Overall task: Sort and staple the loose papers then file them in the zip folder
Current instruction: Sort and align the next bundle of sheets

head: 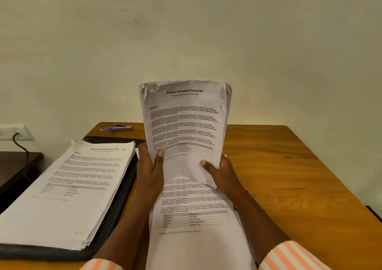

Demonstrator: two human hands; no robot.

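- your left hand (149,169) and right hand (220,172) both clamped the bottom edge of a sheaf of papers (186,114). thumbs pressed on the front page and fingers curled behind, so the sheaf stood nearly upright above the grip.
- first risk: you held the thin sheets only at the bottom, so they bowed, and the top corners far above your thumbs looked curled and creased. a looser pinch would likely have let the back pages slide down out of order.
- second risk: more loose sheets (196,218) lay flat directly beneath your wrists. dropping the sheaf there could have mixed its pages with those sheets.
- third risk: the stapler (122,127) sat beyond the grip, up and to the left, well apart from both hands. reaching it meant freeing one hand, and a one-handed hold on limp paper could have skewed the edges before stapling.
- the tall stack (78,183) just left of your left hand rested on the dark zip folder (41,253). its side looked ragged, and a nudge from your forearm might have shifted it.
- materials: the paper was plain, white, printed, matte and floppy. the folder had a soft-looking dark rim, and the stapler was metal with a blue part. the table (289,176) was smooth, glossy wood with rounded corners.
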